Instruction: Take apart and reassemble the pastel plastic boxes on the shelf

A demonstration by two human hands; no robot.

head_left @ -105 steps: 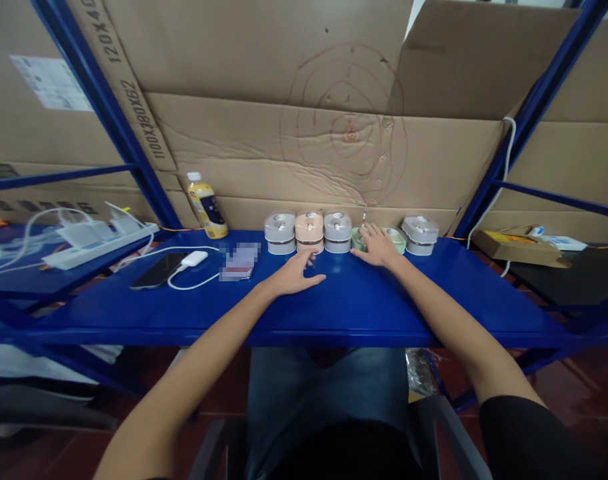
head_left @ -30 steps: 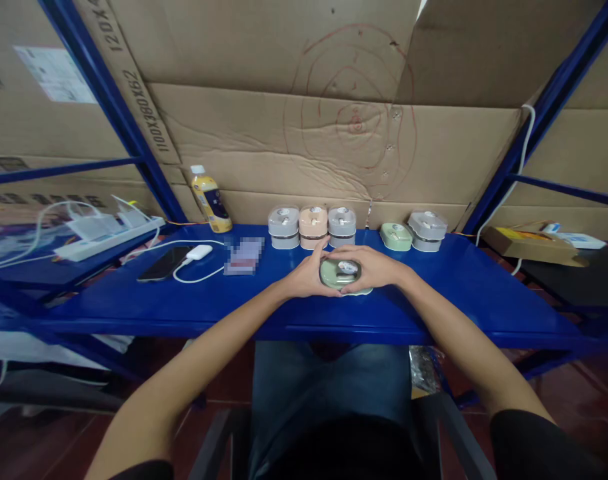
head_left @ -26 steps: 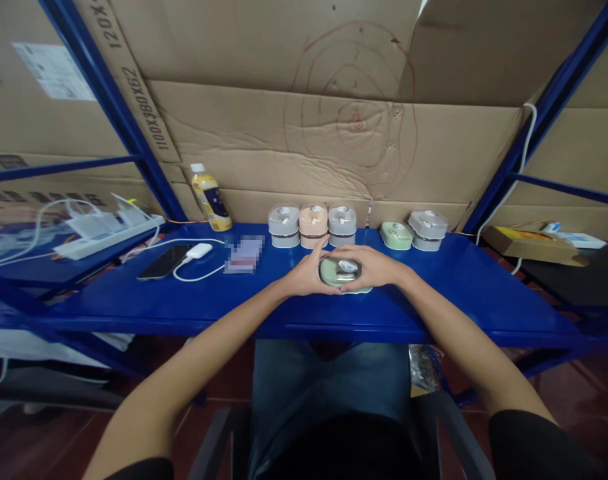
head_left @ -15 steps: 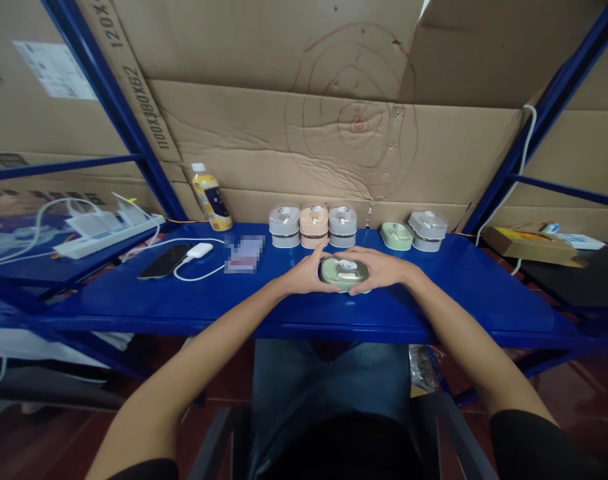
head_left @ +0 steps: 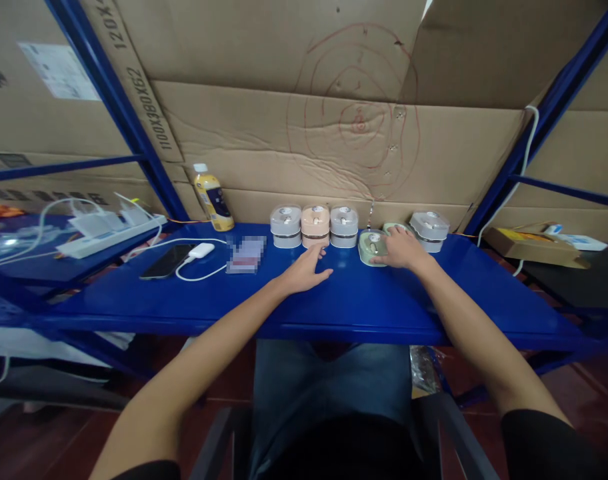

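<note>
Lined up, centre: peach two-tier plastic box (head_left: pixel 315 221) between grey ones (head_left: pixel 286 221) (head_left: pixel 344 221)
Out of line, right of centre: pale green plastic box (head_left: pixel 370 248)
Left hand (head_left: pixel 303 272): fingers apart, empty
Right hand (head_left: pixel 403 249): at green box, grip I cannot tell

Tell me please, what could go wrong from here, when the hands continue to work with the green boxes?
The right hand reaches over both the near green box and the far green box, so it might push the wrong one.
The far box sits close to the right-hand grey box and could bump it.
The left hand is open, apparently not steadying anything.
</note>
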